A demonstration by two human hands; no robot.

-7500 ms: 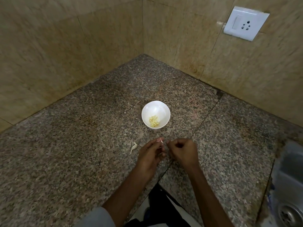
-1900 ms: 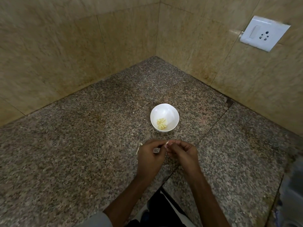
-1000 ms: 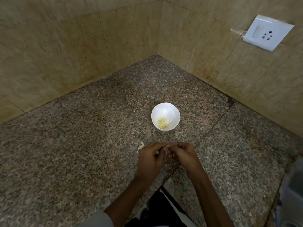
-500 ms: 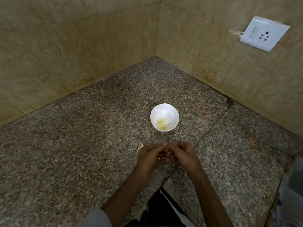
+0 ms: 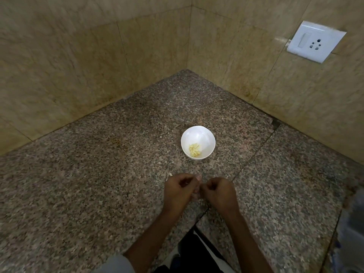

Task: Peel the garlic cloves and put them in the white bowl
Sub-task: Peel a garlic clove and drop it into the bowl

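The white bowl [image 5: 198, 137] stands on the granite counter [image 5: 98, 184] with several peeled yellow garlic cloves [image 5: 194, 150] in its bottom. Just in front of it my left hand [image 5: 180, 191] and my right hand [image 5: 218, 191] are side by side, fingers curled inward towards each other. A garlic clove is held between them, almost wholly hidden by the fingers. A scrap of garlic skin [image 5: 170, 174] peeks out on the counter behind my left hand.
Tiled walls meet in a corner behind the bowl. A white switch and socket plate [image 5: 315, 41] is on the right wall. A steel sink [image 5: 352, 223] edge shows at the far right. The counter's front edge runs under my forearms.
My hands have drawn slightly apart and lower compared with half a second ago, fingers curled more tightly. The bowl and its cloves have not moved.
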